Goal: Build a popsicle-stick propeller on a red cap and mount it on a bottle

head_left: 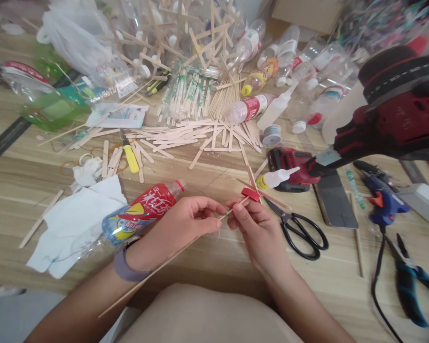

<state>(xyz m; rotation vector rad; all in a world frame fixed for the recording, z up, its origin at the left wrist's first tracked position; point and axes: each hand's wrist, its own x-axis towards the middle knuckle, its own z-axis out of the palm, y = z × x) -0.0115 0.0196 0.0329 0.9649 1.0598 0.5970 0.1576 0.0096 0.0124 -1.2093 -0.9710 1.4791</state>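
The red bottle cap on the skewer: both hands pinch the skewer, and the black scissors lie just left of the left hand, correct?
Not quite. In the head view the black scissors lie right of the right hand, not left of the left hand. Both hands do pinch the skewer carrying the red bottle cap.

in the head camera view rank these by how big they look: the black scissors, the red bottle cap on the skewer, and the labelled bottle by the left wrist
1. Labelled bottle: largest, though partly behind the left hand.
2. Black scissors: somewhat smaller; similar distance, so fairly sure.
3. Red bottle cap: clearly smallest, on the skewer by the right hand.
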